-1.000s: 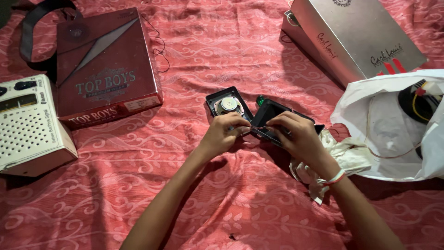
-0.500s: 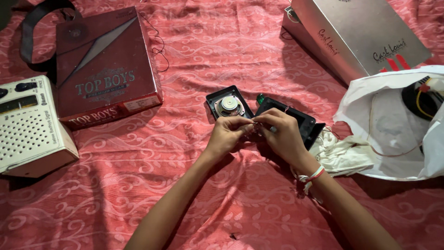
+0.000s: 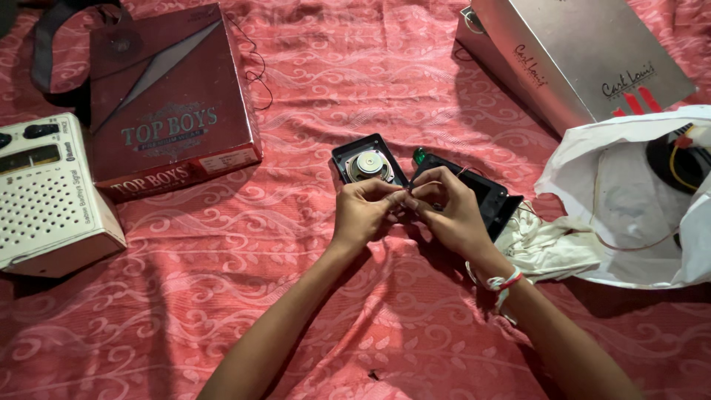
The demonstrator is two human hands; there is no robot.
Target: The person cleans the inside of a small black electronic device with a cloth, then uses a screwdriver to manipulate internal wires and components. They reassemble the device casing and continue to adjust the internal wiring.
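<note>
A small black speaker unit lies opened in two halves on the red patterned cloth. One half (image 3: 366, 163) shows a round silver speaker cone. The other black half (image 3: 485, 196) lies to its right with a green part (image 3: 419, 155) at its top edge. My left hand (image 3: 363, 211) and my right hand (image 3: 448, 207) meet just in front of the halves. Their fingertips pinch thin wires (image 3: 406, 194) between them. A red and white thread band circles my right wrist (image 3: 500, 283).
A dark red cardboard box (image 3: 167, 104) and a white radio (image 3: 44, 196) lie at the left. A silver box (image 3: 578, 52) sits at the top right. A white plastic bag (image 3: 629, 200) with wired parts lies at the right, a crumpled white cloth (image 3: 552, 248) beside it.
My right hand has come off the right black half and moved left to meet my left hand. Both now pinch the wires together.
</note>
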